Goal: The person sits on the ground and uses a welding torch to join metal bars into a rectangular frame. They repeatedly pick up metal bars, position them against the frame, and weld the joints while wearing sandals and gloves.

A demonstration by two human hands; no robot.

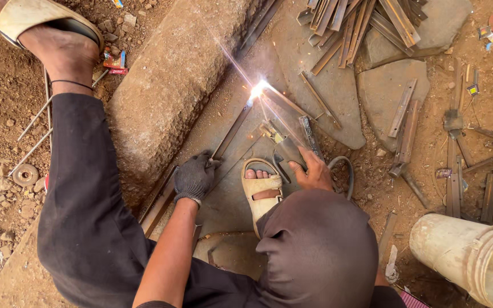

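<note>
Weld joint point(258, 89) lost in glare; pale bucket point(475, 259) cut by the edge; right hand point(314, 171) partly behind knee

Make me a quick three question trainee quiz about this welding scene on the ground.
1. True or false: the left hand wears a dark knitted glove.
2. Which hand grips the welding electrode holder? A left, B right
3. Fill in: the bright welding arc burns at the far end of the long flat steel ____.

Key: 1 true. 2 B. 3 bar; the gloved left hand presses on its near part, beside the foot in a tan sandal.
</note>
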